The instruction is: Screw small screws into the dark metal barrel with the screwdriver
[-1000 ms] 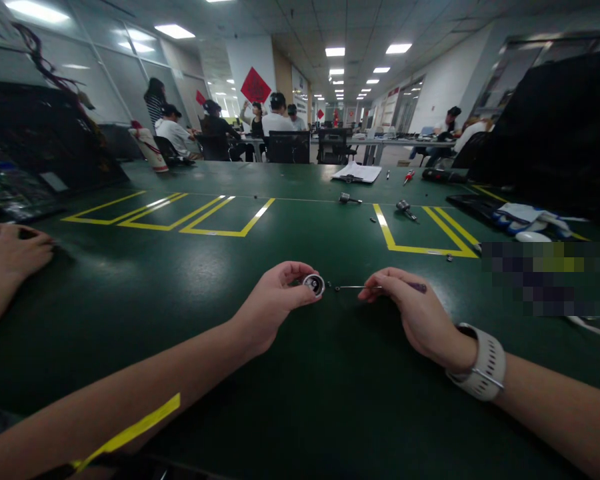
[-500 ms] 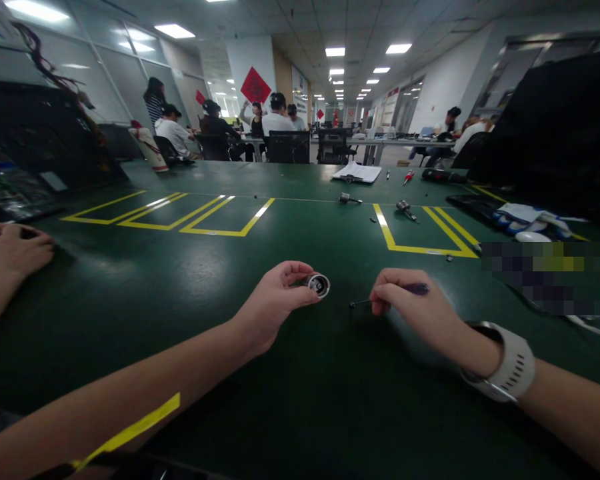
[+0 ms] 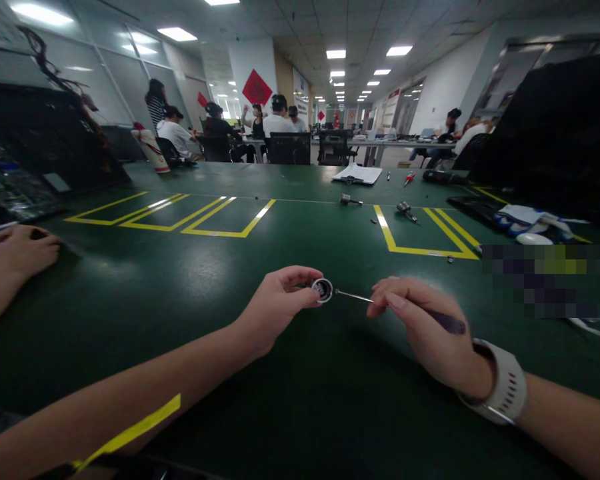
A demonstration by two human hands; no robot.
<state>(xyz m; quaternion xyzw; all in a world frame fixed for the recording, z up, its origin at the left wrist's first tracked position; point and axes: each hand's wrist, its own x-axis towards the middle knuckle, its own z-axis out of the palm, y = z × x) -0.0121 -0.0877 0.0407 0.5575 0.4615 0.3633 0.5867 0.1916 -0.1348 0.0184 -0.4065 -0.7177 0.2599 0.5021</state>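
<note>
Between thumb and fingers, my left hand [image 3: 275, 307] grips a small round metal housing [image 3: 323, 290], its open end facing right and toward me. My right hand [image 3: 420, 327] is closed on a screwdriver [image 3: 450, 323] with a dark purple handle and a thin shaft. The shaft points left, and a small piece sits at its tip, just right of the housing and apart from it. What that piece is, I cannot make out.
On the green table [image 3: 205, 413], two metal parts [image 3: 349, 199] [image 3: 406, 211] lie farther back, near yellow tape outlines. Behind them is a clipboard with paper [image 3: 357, 174]. Another person's hand [image 3: 30, 250] rests at the left; gloves [image 3: 535, 220] lie at the right.
My right hand has turned and shifted slightly right and down; the screwdriver's tip has risen leftward, closer to the housing. My left hand has barely moved.
</note>
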